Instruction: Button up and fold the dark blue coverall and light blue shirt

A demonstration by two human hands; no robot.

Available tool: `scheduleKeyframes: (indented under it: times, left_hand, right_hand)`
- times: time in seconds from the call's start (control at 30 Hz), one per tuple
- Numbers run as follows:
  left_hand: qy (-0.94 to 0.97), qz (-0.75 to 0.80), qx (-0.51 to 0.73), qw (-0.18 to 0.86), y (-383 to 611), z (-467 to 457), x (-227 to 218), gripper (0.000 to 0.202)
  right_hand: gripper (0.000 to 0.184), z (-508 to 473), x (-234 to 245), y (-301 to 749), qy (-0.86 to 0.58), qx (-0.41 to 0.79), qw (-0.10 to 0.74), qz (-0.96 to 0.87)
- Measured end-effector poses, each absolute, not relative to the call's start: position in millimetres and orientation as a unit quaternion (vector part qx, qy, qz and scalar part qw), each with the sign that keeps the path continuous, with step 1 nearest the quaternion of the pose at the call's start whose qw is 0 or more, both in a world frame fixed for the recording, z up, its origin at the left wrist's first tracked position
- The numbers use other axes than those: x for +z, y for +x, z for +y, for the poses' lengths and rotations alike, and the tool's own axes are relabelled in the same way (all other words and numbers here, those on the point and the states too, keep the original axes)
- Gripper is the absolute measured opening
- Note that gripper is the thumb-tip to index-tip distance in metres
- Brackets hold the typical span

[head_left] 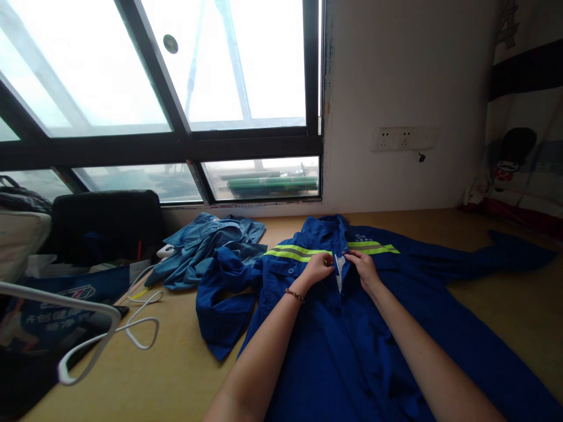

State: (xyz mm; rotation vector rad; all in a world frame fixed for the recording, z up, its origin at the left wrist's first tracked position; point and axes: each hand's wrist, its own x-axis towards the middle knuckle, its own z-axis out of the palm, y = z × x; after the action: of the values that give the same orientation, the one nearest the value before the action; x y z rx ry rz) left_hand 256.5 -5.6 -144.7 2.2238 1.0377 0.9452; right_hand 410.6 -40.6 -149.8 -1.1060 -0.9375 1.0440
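Observation:
A dark blue work jacket [373,316] with yellow-green reflective bands lies spread on the wooden table, collar away from me. At its front opening, level with the chest band, my left hand [317,268] is closed on the left-side edge of the placket. My right hand [363,266] pinches the opposite front edge. Between the two hands the opening gapes and a pale inner patch shows. One sleeve is folded at the left; the other stretches out to the right. A beaded bracelet [295,295] circles my left wrist.
Lighter blue clothing [206,249] lies crumpled left of the jacket. A white cable [143,319] loops over the wooden table [176,369]. Farther left are a black case [108,225], a printed bag [74,299] and a white bent tube [94,299]. A window and wall sockets [404,139] stand behind.

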Motion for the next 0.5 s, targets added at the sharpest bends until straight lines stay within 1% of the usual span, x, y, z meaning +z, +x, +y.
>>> scheduleKeyframes:
  times: [0.13,0.3,0.4,0.5]
  left_hand:
    - [0.853,0.382,0.255,0.247,252,-2,-147,0.010]
    - [0.822,0.447,0.292,0.197,254,2,-154,0.023]
    - [0.824,0.449,0.286,0.196,255,5,-158,0.016]
    - [0.816,0.457,0.290,0.202,254,6,-160,0.016]
  right_hand:
    - [0.026,-39,-148,416,-0.473,0.498,0.625,-0.371]
    - [0.025,-43,-139,415,-0.434,0.554,0.606,-0.371]
    - [0.024,-47,-134,411,-0.423,0.569,0.594,-0.380]
    - [0.027,-49,-134,408,-0.427,0.572,0.583,-0.388]
